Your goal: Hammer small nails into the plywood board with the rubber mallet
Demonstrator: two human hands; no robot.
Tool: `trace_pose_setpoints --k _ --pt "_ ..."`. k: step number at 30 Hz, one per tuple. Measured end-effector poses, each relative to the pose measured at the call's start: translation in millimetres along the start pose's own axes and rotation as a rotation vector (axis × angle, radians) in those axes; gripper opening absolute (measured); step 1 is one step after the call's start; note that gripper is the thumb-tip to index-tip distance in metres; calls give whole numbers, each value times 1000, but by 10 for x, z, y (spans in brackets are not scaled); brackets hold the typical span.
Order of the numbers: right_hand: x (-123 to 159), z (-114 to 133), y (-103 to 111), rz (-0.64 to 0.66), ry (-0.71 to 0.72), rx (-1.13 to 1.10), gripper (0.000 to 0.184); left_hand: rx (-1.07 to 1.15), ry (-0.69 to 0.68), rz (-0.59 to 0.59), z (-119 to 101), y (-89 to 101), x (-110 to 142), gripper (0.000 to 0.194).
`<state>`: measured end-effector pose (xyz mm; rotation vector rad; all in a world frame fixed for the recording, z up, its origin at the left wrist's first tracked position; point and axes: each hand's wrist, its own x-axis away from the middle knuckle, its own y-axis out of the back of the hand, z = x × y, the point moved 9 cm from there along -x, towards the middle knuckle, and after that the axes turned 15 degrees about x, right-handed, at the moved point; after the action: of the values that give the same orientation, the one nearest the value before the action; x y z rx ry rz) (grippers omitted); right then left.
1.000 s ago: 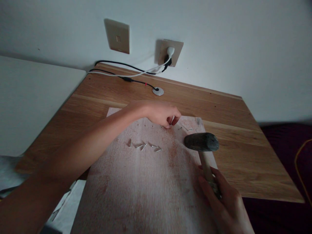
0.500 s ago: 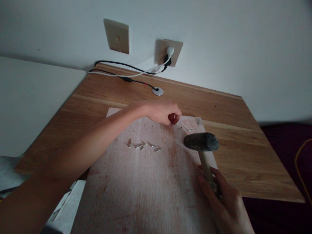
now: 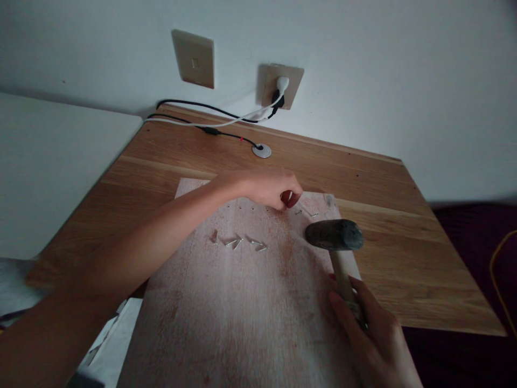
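White board [image 3: 76,161] filled the far left, pale against the warm wood of the tabletop [image 3: 133,148], with two thin cables running back to the wall socket [image 3: 293,89]. Next came the rough pinkish board [image 3: 242,312] laid over that tabletop, its length pointing towards the worker. On its left half I could see a loose scatter of silvery nails [image 3: 238,244], lying flat at mixed angles, and beyond them a row of small dark dots [image 3: 241,207], holes or sunk heads.

The left hand [image 3: 272,189] was bent over the right end of that row, its forearm slanting in from the lower left. Its fingers were curled in towards the thumb; their tips were too hidden for me to tell whether they met or gripped a nail. The scattered nails lay to their left and nearer the worker; two more lay just beside them on the right.

Further right, and a little nearer the worker than those fingers, was the head of the hammer [image 3: 334,235], its long axis running crosswise, near but apart. The handle pointed back to the right hand [image 3: 374,328], whose fingers were wrapped round it.
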<state>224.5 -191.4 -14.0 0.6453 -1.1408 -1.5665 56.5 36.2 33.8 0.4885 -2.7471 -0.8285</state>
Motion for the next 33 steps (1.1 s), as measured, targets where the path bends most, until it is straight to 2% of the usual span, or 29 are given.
trace_pose_setpoints --k 10,20,27,33 --pt "-22 14 6 0 45 17 42 -25 17 -41 41 21 -14 18" --pt "-74 -67 -26 40 103 26 43 -18 13 -30 2 16 -5 16" --pt "-9 4 0 -1 35 21 43 -4 -37 -43 -28 9 -7 17" --pt "18 26 -10 1 8 5 45 -1 11 -20 -14 -17 -1 16"
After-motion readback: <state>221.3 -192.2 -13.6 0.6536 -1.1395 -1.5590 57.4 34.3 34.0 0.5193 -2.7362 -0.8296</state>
